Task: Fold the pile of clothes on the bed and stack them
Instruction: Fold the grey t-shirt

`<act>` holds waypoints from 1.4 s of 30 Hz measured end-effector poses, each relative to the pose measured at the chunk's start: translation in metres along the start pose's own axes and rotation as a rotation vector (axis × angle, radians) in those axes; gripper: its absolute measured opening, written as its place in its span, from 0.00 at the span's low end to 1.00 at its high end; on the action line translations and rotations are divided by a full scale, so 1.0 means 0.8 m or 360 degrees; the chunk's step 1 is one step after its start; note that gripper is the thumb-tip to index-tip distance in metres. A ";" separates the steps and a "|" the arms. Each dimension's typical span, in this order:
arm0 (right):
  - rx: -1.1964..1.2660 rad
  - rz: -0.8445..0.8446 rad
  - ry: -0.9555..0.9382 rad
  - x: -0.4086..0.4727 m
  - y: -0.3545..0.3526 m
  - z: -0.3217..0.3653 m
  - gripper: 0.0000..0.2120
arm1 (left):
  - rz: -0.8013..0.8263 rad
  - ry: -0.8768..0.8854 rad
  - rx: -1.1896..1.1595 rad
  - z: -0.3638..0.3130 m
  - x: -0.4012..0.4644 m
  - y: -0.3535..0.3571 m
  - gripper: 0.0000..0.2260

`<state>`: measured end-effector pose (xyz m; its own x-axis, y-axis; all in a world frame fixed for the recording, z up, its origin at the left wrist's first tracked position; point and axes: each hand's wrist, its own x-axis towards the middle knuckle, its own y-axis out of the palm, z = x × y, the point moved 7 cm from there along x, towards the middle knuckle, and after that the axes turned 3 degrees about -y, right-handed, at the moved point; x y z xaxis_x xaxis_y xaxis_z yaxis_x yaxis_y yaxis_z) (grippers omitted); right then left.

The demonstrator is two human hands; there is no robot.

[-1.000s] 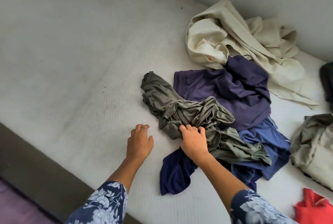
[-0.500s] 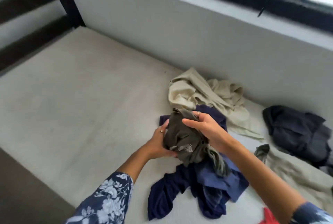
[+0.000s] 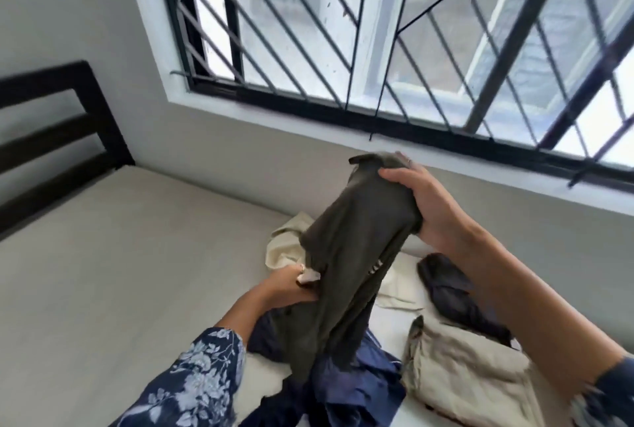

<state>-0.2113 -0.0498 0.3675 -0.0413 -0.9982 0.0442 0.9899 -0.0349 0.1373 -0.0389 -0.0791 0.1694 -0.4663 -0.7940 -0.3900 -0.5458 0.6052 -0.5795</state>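
An olive-green garment (image 3: 350, 255) hangs in the air above the bed, stretched between both hands. My right hand (image 3: 425, 200) grips its upper end, raised near the window sill. My left hand (image 3: 291, 286) holds its lower edge, close to a small white label. Under it lie navy-blue clothes (image 3: 346, 389) in a heap. A cream garment (image 3: 284, 244) sits behind the olive one, a beige garment (image 3: 470, 371) lies at the right, and a dark grey one (image 3: 456, 292) lies beyond that.
The pale mattress (image 3: 120, 272) stretches out bare to the left. A dark slatted headboard (image 3: 51, 138) stands at the far left. A grey wall and a barred window (image 3: 394, 42) run along the far side of the bed.
Both hands have lifted the olive garment higher off the pile; my right hand rose toward the window while my left hand dropped to its lower edge. The camera tilted up.
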 end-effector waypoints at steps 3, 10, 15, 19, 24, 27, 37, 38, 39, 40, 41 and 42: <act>0.0122 -0.0189 -0.0139 -0.020 -0.041 0.066 0.07 | 0.0006 0.0076 0.0144 -0.025 -0.012 -0.006 0.16; 0.0163 -0.0420 -0.0432 -0.067 -0.152 0.154 0.12 | -0.0174 0.0104 -0.0158 -0.090 -0.044 -0.092 0.08; 0.0325 -0.0649 -0.0464 -0.103 -0.239 0.157 0.20 | -0.0277 0.0151 -0.0273 -0.134 -0.086 -0.149 0.17; 0.0471 -0.0629 -0.0358 -0.121 -0.271 0.152 0.06 | -0.0392 0.0220 -0.0227 -0.178 -0.108 -0.175 0.30; 0.0492 -0.0532 0.0071 -0.143 -0.277 0.121 0.14 | -0.0606 0.0438 -0.0366 -0.250 -0.135 -0.198 0.14; 0.0336 -0.0516 0.0252 -0.153 -0.275 0.089 0.10 | -0.0667 0.0629 -0.0356 -0.296 -0.153 -0.208 0.07; -0.0634 0.0781 0.0845 -0.175 -0.136 -0.063 0.50 | -0.0402 0.0955 -0.0175 -0.421 -0.190 -0.185 0.03; -0.0633 0.0799 0.0858 -0.173 -0.122 -0.072 0.49 | -0.0373 0.0981 -0.0142 -0.430 -0.194 -0.179 0.04; -0.0588 0.0814 0.0856 -0.170 -0.107 -0.078 0.44 | -0.0354 0.0996 -0.0110 -0.436 -0.194 -0.175 0.04; -0.0512 0.0837 0.0815 -0.166 -0.092 -0.079 0.38 | -0.0346 0.0995 -0.0089 -0.441 -0.196 -0.171 0.03; -0.0448 0.0842 0.0742 -0.161 -0.078 -0.077 0.31 | -0.0348 0.0995 -0.0065 -0.444 -0.195 -0.171 0.06; -0.0397 0.0831 0.0652 -0.156 -0.065 -0.073 0.23 | -0.0361 0.0982 -0.0041 -0.445 -0.195 -0.171 0.10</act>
<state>-0.2500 0.0736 0.2971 0.4531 -0.8240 -0.3402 0.8700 0.4920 -0.0331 -0.1395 -0.0175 0.5641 -0.6474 -0.7278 0.2261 -0.6902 0.4341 -0.5789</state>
